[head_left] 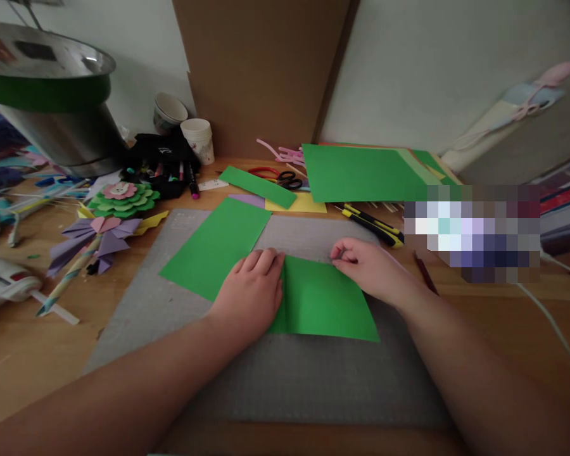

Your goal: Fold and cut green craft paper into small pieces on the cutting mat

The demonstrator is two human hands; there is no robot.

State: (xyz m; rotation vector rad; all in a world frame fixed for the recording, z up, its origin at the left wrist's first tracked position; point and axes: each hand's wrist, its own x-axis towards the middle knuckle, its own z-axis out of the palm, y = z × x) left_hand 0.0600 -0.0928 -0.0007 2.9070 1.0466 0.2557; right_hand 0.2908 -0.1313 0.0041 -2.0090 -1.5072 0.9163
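On the worktop (38,354), before a pale wall (432,76), a gray mat (323,383) is carrying creased green paper (327,301). The left hand (251,290) is resting flat on it; the right hand (367,266) is curling, pinch unclear.

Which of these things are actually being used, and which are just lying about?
Seem part of the work:
creased green sheet
green sheet to its left
grey mat underneath

Apparently just lying about:
paper flower
paper cups
black-handled scissors
glue gun
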